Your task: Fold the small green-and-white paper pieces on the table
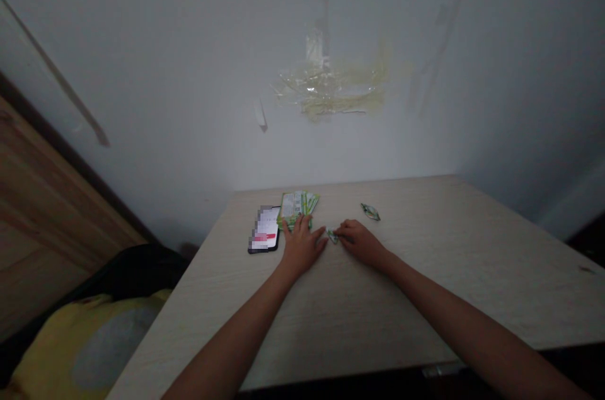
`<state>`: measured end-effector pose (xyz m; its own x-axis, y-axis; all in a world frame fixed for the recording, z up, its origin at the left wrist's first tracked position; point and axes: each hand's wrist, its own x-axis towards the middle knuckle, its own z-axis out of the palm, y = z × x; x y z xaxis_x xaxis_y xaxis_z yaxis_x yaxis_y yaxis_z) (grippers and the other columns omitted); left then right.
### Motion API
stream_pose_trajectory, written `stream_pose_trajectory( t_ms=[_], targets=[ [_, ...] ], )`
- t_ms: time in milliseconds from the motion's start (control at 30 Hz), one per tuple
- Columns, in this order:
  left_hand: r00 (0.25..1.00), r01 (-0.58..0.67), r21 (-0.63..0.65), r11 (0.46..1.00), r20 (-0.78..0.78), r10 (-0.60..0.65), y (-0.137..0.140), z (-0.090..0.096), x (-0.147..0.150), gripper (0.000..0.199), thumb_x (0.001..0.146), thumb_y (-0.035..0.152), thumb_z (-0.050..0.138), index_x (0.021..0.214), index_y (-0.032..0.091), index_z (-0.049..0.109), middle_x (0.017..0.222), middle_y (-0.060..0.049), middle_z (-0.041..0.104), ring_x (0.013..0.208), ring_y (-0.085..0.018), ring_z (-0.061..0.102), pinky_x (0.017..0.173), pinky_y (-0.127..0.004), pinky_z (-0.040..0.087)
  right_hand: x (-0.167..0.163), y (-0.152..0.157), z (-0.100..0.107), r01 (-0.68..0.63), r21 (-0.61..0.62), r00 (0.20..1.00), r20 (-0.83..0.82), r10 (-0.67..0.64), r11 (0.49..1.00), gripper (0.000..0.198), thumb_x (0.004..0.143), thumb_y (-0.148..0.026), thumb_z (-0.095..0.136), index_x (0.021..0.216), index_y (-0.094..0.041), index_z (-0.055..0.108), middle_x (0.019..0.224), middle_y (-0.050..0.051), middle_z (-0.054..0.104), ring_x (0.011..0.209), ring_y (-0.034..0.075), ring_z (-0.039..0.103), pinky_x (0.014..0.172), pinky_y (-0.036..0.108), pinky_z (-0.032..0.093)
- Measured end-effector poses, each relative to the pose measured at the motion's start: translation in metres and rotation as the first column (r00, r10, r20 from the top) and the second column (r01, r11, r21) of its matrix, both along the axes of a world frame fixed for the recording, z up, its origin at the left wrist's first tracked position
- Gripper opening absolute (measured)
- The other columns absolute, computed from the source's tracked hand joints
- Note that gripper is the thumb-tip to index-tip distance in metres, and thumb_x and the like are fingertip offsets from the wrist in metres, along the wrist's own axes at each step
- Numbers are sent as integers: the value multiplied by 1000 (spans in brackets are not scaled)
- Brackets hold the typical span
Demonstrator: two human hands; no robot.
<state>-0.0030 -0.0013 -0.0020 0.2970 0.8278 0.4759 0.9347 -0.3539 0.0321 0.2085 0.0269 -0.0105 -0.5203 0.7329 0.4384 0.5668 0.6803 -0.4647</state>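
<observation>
My left hand [301, 245] lies with its fingers spread. Some fingertips touch the near edge of a stack of green-and-white printed cards or leaflets [293, 203], while its thumb side reaches toward a small folded green-and-white paper piece [331, 235]. From the other side, my right hand [362, 241] pinches that piece between closed fingers, low over the table. Farther back and to the right lies a similar small green-and-white folded piece [370, 211], pointed at its ends. Fine details of both pieces are too small to make out.
A phone [270, 233] with a lit screen lies left of the stack. The pale wood-grain table [350, 324] meets a grey wall [198, 72] with peeling tape [331, 88]. A yellow-and-grey plush-like thing [89, 343] sits below the left edge, near wooden boards [42, 198].
</observation>
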Motion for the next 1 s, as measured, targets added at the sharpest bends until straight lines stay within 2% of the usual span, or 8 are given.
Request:
stream_pose_trajectory(
  t_ms=[233,433,600,733,900,1000],
  targets=[
    [999,43,-12,999,18,-43,-1,1,0,31,88,46,54,115,35,67,140,-9,48,135,-32,35,110,-70,7,-1,0,1,6,13,1000,10,-6,1000,25,87,-14,56,106,-18,71,93,7,64,93,19,57,86,32,45],
    [999,-7,-69,998,47,10,1,5,-2,28,89,46,53,112,39,68,139,-8,48,135,-34,33,105,-73,13,0,-1,2,-3,2,1000,4,3,1000,24,88,-15,56,105,-19,71,93,7,64,93,19,57,86,32,45],
    [998,-18,-87,996,59,23,1,4,-3,29,90,46,50,114,41,66,139,-8,48,136,-33,31,105,-74,11,0,-1,2,-1,-7,1000,5,1,1000,26,87,-14,56,108,-19,71,93,7,65,93,19,57,86,32,45],
    [999,23,-72,997,48,-20,-1,3,-3,30,89,46,53,115,38,66,139,-9,48,136,-33,33,106,-72,10,0,-1,2,9,-6,1000,16,-8,1000,27,85,-11,57,106,-19,71,93,7,64,93,19,57,86,31,45],
    [993,110,-64,992,55,-107,-4,5,-3,27,89,44,54,111,40,68,143,-4,46,135,-31,34,109,-69,13,-1,-1,2,1,-9,1000,-5,-1,1000,27,85,-10,57,106,-19,71,94,7,64,94,18,57,87,31,44],
    [994,106,-66,992,38,-104,-4,8,-2,25,89,44,53,110,41,68,145,-1,44,136,-33,32,107,-72,14,-1,-1,3,-4,-12,1000,-10,4,1000,27,84,-9,57,106,-19,71,94,7,64,94,18,57,86,31,45]
  ],
)
